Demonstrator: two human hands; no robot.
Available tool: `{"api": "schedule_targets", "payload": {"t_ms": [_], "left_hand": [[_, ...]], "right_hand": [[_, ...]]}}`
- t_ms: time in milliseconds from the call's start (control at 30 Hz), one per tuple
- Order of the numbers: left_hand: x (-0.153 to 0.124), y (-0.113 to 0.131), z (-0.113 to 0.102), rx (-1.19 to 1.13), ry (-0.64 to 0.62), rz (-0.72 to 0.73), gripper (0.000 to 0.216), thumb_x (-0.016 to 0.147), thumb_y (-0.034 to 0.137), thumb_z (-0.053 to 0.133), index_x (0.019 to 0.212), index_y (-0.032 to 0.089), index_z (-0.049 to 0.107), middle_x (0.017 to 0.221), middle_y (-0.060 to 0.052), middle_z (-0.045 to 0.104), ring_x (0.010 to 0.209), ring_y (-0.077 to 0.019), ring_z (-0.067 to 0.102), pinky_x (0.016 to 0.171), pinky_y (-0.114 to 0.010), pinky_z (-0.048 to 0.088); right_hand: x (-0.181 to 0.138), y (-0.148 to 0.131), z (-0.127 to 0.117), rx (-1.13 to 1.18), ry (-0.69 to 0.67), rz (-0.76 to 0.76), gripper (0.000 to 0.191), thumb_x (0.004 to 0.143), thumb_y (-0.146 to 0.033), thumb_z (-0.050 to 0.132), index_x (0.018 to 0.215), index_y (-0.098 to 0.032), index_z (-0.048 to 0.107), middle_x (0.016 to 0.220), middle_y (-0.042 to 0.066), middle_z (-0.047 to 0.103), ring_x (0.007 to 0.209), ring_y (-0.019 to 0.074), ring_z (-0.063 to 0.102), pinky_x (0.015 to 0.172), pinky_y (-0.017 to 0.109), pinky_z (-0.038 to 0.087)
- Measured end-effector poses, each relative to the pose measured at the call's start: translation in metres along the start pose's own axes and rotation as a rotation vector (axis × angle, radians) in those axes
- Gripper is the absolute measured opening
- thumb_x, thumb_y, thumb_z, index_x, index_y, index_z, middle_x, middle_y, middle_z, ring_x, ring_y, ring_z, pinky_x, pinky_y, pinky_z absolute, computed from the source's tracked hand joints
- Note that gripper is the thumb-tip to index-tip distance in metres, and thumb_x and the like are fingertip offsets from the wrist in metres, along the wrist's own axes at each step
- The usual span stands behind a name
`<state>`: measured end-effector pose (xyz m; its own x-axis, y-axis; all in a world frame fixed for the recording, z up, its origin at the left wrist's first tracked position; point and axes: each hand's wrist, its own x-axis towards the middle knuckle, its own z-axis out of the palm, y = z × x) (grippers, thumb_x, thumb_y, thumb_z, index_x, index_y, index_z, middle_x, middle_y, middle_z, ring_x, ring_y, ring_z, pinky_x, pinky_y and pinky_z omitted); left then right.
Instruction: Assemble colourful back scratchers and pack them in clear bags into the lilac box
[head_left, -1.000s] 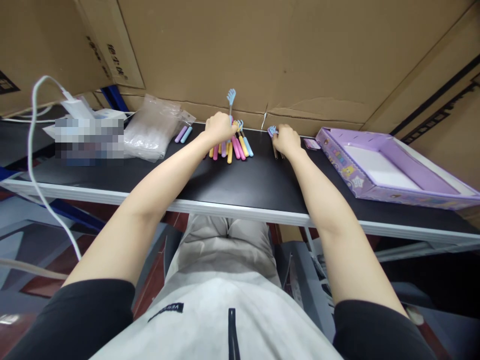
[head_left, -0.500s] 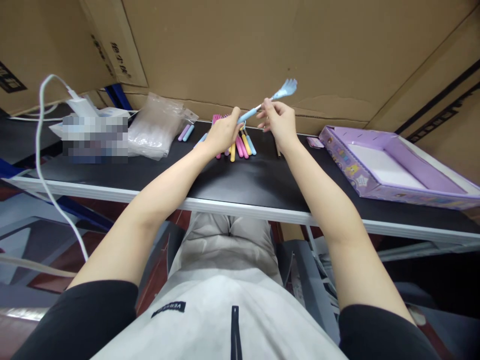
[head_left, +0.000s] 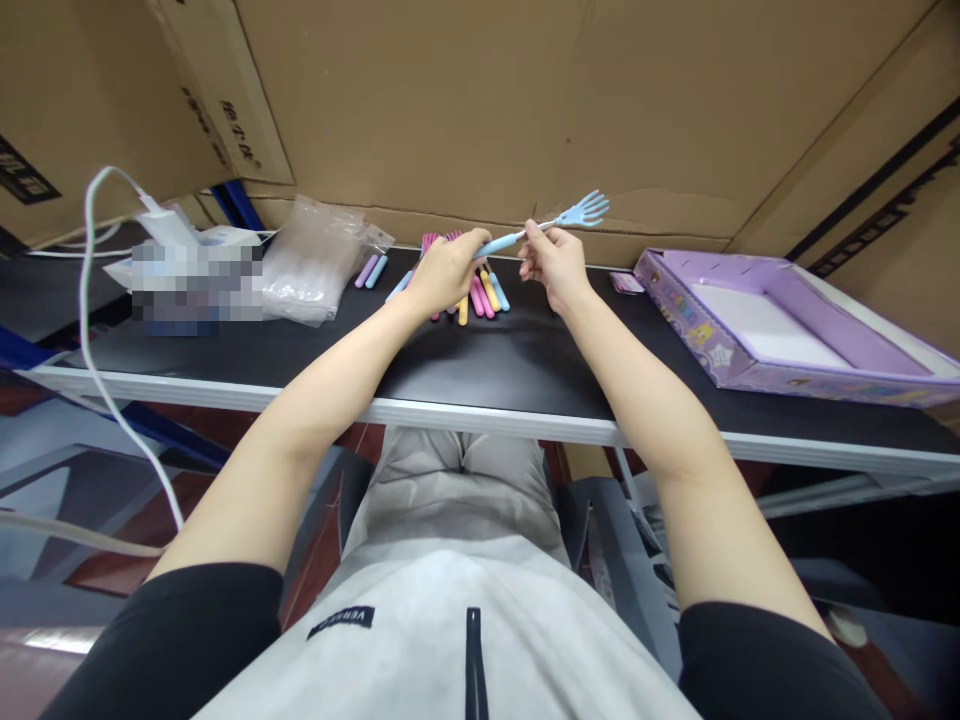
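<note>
Both hands hold one blue back scratcher (head_left: 577, 212) above the black table (head_left: 480, 360). My left hand (head_left: 446, 270) is closed round its blue handle. My right hand (head_left: 551, 262) pinches the thin metal rod just behind the small hand-shaped head, which points right. Under my hands lies a pile of scratchers (head_left: 480, 293) with pink, yellow and blue handles.
A purple box lid (head_left: 757, 325) lies at the right. Clear plastic bags (head_left: 311, 262) and two loose handles (head_left: 370, 269) sit at the left, beside a white charger with its cable (head_left: 94, 300). Cardboard boxes (head_left: 480, 100) wall off the table's far edge.
One second ago both hands were down at the pile on the table. They have since lifted a blue scratcher, and its head now points right and sits slightly lower than half a second ago.
</note>
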<state>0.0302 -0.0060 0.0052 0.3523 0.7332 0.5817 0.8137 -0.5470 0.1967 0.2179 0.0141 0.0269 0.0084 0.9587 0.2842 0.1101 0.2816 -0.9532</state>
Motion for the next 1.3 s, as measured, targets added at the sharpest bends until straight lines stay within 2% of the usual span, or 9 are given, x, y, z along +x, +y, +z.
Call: {"api": "schedule_targets", "payload": {"t_ms": [233,467,833,1100,1300], "left_hand": [[0.0,-0.005,0.013,-0.052,0.017,0.038,0.029,0.103,0.025,0.047,0.126,0.016,0.062,0.123,-0.018,0.075,0.121,-0.0335,0.07,0.102,-0.043,0.051],[-0.002,-0.007,0.016,-0.074,0.058,0.025,0.024,0.107,0.032,0.047,0.117,0.017,0.064,0.112,-0.015,0.076,0.112,-0.031,0.073,0.096,-0.039,0.053],[-0.003,-0.002,0.017,-0.053,0.046,-0.017,0.026,0.107,0.034,0.049,0.118,0.017,0.066,0.113,-0.015,0.076,0.111,-0.0315,0.072,0.093,-0.038,0.051],[-0.002,0.003,0.011,0.029,-0.003,-0.063,0.025,0.107,0.038,0.052,0.112,0.019,0.068,0.104,-0.014,0.078,0.102,-0.0307,0.074,0.084,-0.035,0.049],[-0.002,0.002,0.011,0.036,-0.018,-0.052,0.024,0.106,0.04,0.053,0.106,0.02,0.068,0.095,-0.012,0.077,0.096,-0.0299,0.074,0.079,-0.034,0.048]], "right_hand": [[-0.005,0.008,0.012,0.182,-0.095,0.048,0.051,0.086,-0.061,0.084,0.081,-0.021,0.052,0.067,-0.006,0.061,0.047,0.005,0.054,0.047,0.017,0.046],[-0.013,0.013,0.023,0.226,-0.168,0.061,0.048,0.087,-0.059,0.084,0.085,-0.022,0.052,0.067,-0.007,0.06,0.048,0.0054,0.054,0.047,0.017,0.045],[-0.021,0.005,0.026,0.262,-0.129,0.123,0.045,0.091,-0.047,0.084,0.081,-0.022,0.047,0.061,-0.009,0.054,0.044,0.0032,0.047,0.047,0.016,0.041],[-0.025,-0.004,0.026,0.296,-0.087,0.164,0.041,0.094,-0.042,0.082,0.08,-0.021,0.049,0.057,-0.01,0.05,0.043,0.0033,0.045,0.046,0.016,0.039],[-0.024,-0.003,0.025,0.289,-0.082,0.169,0.042,0.095,-0.045,0.081,0.079,-0.021,0.05,0.056,-0.01,0.049,0.042,0.003,0.044,0.045,0.015,0.038]]}}
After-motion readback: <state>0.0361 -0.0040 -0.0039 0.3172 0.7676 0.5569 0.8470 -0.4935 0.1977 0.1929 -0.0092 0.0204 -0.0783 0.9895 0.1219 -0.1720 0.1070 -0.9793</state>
